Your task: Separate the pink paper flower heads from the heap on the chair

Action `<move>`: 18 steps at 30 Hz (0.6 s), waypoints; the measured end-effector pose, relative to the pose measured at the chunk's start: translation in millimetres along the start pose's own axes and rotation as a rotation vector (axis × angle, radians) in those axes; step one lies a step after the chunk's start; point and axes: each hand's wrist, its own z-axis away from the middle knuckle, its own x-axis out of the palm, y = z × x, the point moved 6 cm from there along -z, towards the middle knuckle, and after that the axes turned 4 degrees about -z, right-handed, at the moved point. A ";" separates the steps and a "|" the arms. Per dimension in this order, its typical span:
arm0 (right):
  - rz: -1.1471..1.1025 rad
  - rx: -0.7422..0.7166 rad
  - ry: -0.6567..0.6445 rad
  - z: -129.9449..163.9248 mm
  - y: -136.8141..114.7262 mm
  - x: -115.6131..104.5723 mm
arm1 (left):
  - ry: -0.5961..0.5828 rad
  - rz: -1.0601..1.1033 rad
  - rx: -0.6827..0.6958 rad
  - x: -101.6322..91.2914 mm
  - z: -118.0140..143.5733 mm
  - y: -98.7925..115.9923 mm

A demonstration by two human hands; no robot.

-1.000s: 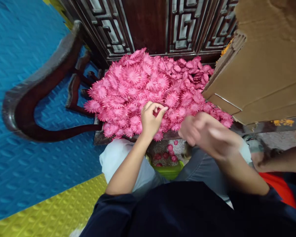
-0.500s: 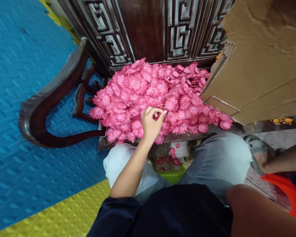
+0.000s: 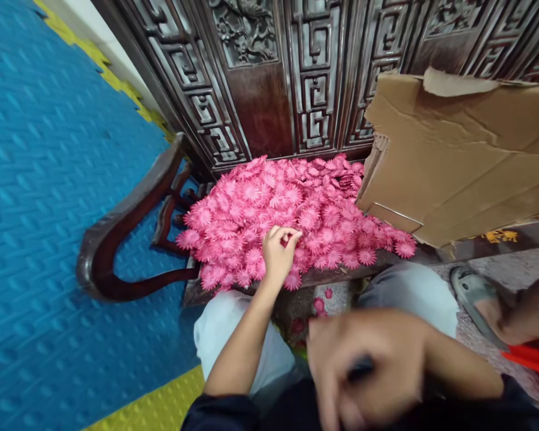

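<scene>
We hold our left hand over the front of a heap of pink daisy-like flower heads, thumb and forefinger tips together; whether they pinch anything, we cannot tell. Our right hand is blurred, apart from the heap, its grip unclear to us. The heap lies on a dark wooden bench beside torn-edged cardboard.

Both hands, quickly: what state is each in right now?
Left hand: closed in a pinch by the pink flowers; whether it holds one cannot be told.
Right hand: blurred, fingers bent; open, closed or holding cannot be told.
</scene>
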 end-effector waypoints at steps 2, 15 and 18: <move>0.167 0.108 0.528 -2.2 24.8 -54.8 | -0.021 0.045 -0.020 0.3 0.3 1.7; 0.329 0.151 1.231 31.1 104.4 -120.5 | -0.163 0.188 -0.035 19.0 10.7 8.1; 0.280 0.161 1.239 33.3 103.0 -121.8 | -0.208 0.196 -0.038 22.0 11.0 7.0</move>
